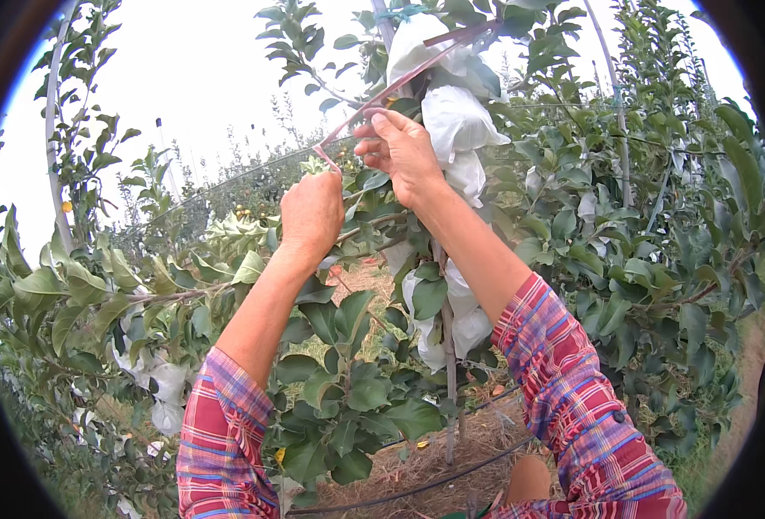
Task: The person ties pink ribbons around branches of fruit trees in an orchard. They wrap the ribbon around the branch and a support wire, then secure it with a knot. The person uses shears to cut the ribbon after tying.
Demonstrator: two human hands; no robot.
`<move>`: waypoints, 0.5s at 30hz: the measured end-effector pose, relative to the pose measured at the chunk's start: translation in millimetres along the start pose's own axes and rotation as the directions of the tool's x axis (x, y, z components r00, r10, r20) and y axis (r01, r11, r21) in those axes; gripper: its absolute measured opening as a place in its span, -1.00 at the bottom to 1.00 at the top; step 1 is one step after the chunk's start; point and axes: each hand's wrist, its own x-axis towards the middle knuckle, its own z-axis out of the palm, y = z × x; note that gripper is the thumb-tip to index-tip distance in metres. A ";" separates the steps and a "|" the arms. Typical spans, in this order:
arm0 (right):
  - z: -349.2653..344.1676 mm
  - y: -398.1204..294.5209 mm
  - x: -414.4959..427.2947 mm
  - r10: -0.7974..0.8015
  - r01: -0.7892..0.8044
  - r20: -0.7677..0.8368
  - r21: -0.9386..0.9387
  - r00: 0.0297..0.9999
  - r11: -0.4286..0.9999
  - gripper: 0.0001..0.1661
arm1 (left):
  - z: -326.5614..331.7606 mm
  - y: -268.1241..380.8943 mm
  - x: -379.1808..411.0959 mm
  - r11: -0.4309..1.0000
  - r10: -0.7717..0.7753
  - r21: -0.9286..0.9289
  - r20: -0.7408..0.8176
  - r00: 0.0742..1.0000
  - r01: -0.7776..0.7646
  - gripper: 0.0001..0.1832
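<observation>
My left hand (312,211) is closed in a fist around the lower end of a thin pink strip (415,70). The strip folds just above that fist, then runs up and right, tilted, to the leaves near the trunk. Beside it is my right hand (400,156), its thumb and index fingertip close together right at the strip. Whether they pinch it cannot be made out; the other fingers curl loosely. White fruit bags (460,120) hang on the tree just right of my right hand. Leafy shoot tips (314,165) show behind my left fist.
A thin support pole (449,363) stands by the trunk, with more white bags (467,318) around it. A leafy branch (181,295) reaches out to the left. Dark hoses (421,486) cross the straw-covered ground (382,477). A wire (227,183) runs behind my hands.
</observation>
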 end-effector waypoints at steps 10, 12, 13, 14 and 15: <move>4.9 54.0 5.6 0.341 -0.329 0.217 -0.089 0.915 0.940 -0.89 | -11.7 -11.3 -9.0 0.952 0.214 0.212 0.055 0.975 -0.220 -0.90; -1.0 58.2 10.2 0.325 -0.336 0.277 -0.007 0.904 0.942 -0.87 | -15.5 -15.9 -3.0 0.974 0.214 0.061 0.066 0.975 -0.218 -0.85; -2.8 61.3 12.4 0.322 -0.332 0.278 -0.010 0.905 0.943 -0.88 | -18.4 -16.0 -0.1 0.977 0.215 -0.017 0.070 0.974 -0.214 -0.83; -4.2 64.5 15.2 0.318 -0.328 0.278 -0.014 0.906 0.945 -0.89 | -22.6 -16.6 2.7 0.985 0.141 -0.113 0.060 0.988 -0.134 -0.80; -0.1 69.5 15.0 0.320 -0.332 0.283 -0.007 0.904 0.943 -0.89 | -21.5 -27.5 5.9 0.983 0.137 -0.114 -0.073 0.988 -0.145 -0.78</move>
